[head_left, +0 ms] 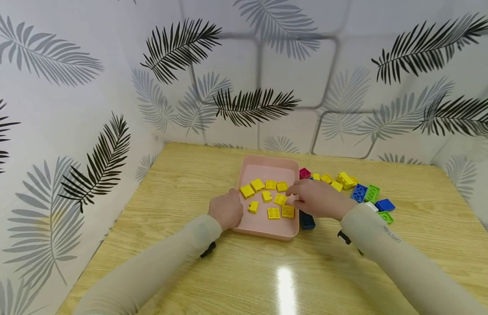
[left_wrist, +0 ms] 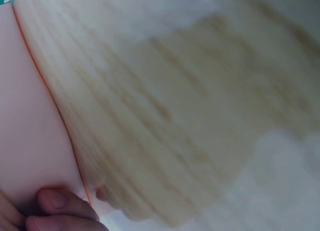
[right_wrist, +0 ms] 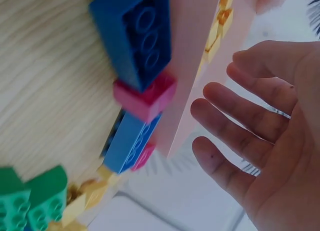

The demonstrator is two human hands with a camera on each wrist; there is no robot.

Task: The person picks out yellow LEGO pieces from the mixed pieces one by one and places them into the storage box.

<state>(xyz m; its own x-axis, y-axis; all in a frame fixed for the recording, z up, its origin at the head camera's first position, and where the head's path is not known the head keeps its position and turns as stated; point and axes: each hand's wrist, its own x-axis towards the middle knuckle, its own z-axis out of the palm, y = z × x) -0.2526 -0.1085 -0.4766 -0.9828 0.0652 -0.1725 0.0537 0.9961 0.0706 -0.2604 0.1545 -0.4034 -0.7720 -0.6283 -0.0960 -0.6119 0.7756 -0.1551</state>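
Observation:
A shallow pink tray (head_left: 263,171) lies on the table with several yellow bricks (head_left: 273,213) spread over its floor. My left hand (head_left: 227,210) holds the tray's left side, its curled fingers (left_wrist: 62,203) at the wall in the left wrist view. Over the tray's right rim reaches my right hand (head_left: 322,198), palm showing and fingers (right_wrist: 240,111) loosely bent in the right wrist view. Nothing is seen in that hand. A yellow brick (head_left: 280,199) lies just left of its fingertips.
Outside the tray's right wall stand a dark blue brick (right_wrist: 132,38) and a pink-red brick (right_wrist: 145,98). Farther right are more yellow bricks (head_left: 345,180), blue bricks (head_left: 385,205) and green bricks (head_left: 371,193). A leaf-patterned curtain (head_left: 236,57) hangs behind the wooden table (head_left: 181,175).

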